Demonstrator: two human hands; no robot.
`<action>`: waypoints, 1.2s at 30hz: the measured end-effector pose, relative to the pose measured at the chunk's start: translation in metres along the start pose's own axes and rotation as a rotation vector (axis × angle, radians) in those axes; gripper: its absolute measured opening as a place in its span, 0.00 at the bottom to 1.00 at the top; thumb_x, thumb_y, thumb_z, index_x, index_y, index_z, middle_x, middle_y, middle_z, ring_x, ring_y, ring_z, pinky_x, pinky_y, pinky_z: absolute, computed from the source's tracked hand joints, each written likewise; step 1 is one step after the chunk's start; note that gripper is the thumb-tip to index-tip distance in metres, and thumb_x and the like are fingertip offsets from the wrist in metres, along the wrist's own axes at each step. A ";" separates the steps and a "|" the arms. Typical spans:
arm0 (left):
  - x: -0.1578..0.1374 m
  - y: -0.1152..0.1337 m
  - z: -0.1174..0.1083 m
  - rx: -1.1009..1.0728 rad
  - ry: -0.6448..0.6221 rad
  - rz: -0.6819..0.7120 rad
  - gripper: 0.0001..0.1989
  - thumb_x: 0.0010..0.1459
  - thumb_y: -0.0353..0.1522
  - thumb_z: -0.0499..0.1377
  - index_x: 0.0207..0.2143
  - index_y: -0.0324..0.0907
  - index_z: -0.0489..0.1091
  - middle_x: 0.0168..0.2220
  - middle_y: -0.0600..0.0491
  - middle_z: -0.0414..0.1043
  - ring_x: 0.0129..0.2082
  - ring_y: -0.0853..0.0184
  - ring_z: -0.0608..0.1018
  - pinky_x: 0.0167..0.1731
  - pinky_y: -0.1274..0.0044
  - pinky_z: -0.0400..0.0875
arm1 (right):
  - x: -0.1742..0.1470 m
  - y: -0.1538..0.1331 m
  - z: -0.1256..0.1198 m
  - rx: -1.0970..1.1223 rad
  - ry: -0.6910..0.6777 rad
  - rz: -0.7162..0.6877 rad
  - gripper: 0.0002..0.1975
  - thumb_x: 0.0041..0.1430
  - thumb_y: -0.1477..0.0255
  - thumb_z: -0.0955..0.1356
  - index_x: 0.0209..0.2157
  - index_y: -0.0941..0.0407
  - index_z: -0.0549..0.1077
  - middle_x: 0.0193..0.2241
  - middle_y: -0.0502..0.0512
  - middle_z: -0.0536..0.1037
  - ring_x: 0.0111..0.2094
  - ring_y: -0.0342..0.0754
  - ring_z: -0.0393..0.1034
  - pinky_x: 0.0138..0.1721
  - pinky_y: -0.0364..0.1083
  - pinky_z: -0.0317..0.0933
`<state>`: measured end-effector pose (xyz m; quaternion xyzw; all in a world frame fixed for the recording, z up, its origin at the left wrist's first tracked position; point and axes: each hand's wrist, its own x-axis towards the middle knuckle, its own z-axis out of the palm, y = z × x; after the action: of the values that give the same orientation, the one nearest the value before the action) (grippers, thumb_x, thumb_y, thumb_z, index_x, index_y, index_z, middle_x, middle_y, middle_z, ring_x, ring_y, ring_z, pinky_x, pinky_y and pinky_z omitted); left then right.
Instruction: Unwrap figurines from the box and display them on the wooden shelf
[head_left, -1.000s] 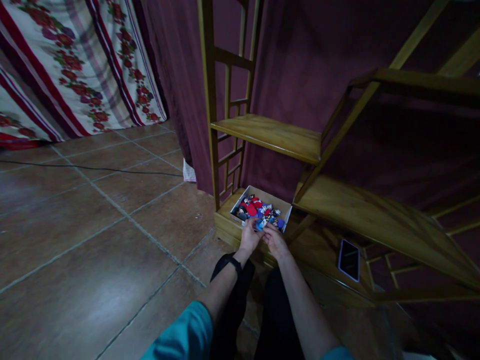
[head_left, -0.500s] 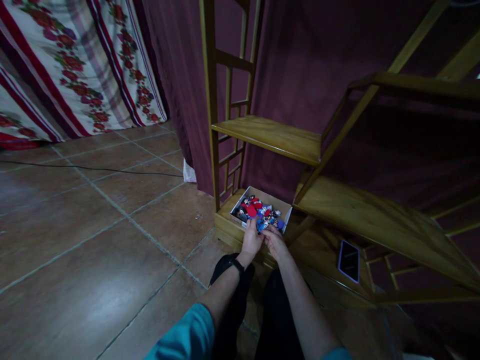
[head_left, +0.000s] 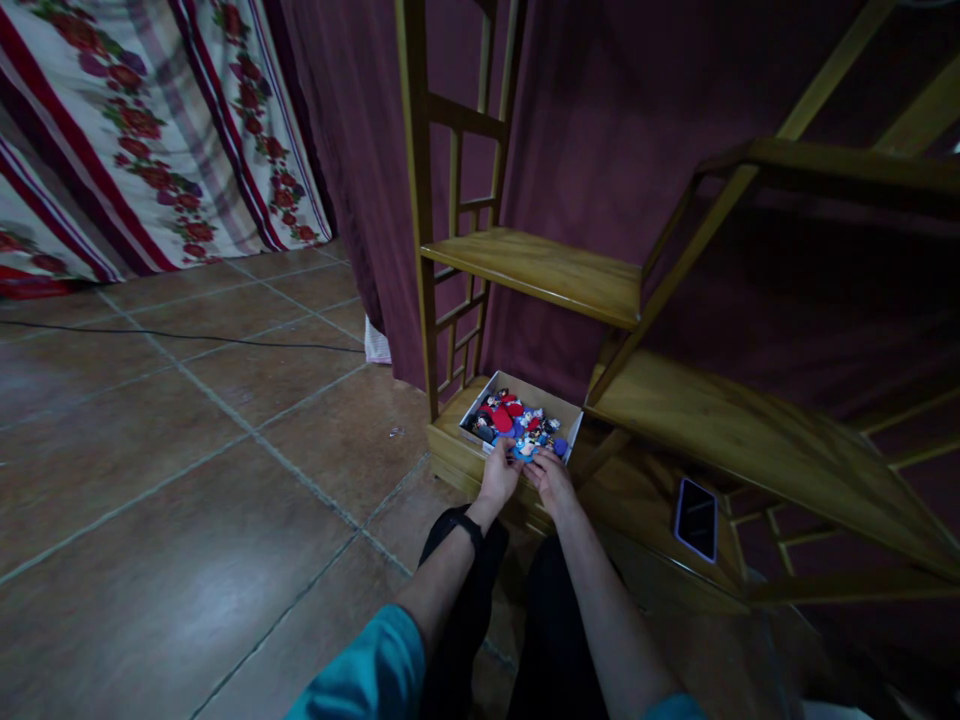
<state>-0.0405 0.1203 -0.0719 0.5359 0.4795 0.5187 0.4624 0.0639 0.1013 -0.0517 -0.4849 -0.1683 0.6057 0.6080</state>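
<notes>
A shallow white cardboard box (head_left: 576, 438) on the low wooden shelf holds several small figurines (head_left: 501, 418) in red, blue, purple and black. At its near edge, my left hand (head_left: 499, 476) and my right hand (head_left: 553, 482) pinch a small blue figurine (head_left: 526, 450) between them, one from each side. The figurine lies face up across my fingertips, just over the near rim of the box. Its fine details are too small to make out.
The wooden shelf unit (head_left: 536, 268) rises behind and to the right of the box, with slanted posts. A phone (head_left: 696, 519) lies on the lower shelf at the right. A black cable (head_left: 180, 337) crosses the tiled floor, and curtains (head_left: 352, 150) hang behind.
The blue figurine has been turned so that more of its pale front shows. My fingers have spread slightly apart around it, while the box has stayed in place.
</notes>
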 end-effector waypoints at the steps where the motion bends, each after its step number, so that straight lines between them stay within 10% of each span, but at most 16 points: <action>1: 0.000 0.001 0.000 -0.015 -0.001 -0.019 0.18 0.42 0.20 0.57 0.37 0.41 0.64 0.31 0.55 0.68 0.30 0.71 0.70 0.35 0.76 0.65 | 0.000 0.000 0.000 0.003 -0.001 -0.001 0.11 0.41 0.75 0.69 0.32 0.54 0.70 0.27 0.50 0.77 0.31 0.46 0.73 0.33 0.45 0.67; 36: 0.003 0.005 -0.005 -0.260 -0.045 -0.202 0.26 0.39 0.21 0.57 0.45 0.40 0.69 0.39 0.51 0.72 0.38 0.66 0.73 0.44 0.72 0.65 | -0.005 0.004 0.004 -0.217 -0.006 -0.119 0.15 0.35 0.70 0.72 0.30 0.53 0.69 0.25 0.46 0.74 0.27 0.42 0.70 0.31 0.43 0.65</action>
<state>-0.0451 0.1232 -0.0662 0.4318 0.4493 0.5153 0.5883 0.0573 0.0973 -0.0508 -0.5351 -0.2635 0.5481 0.5863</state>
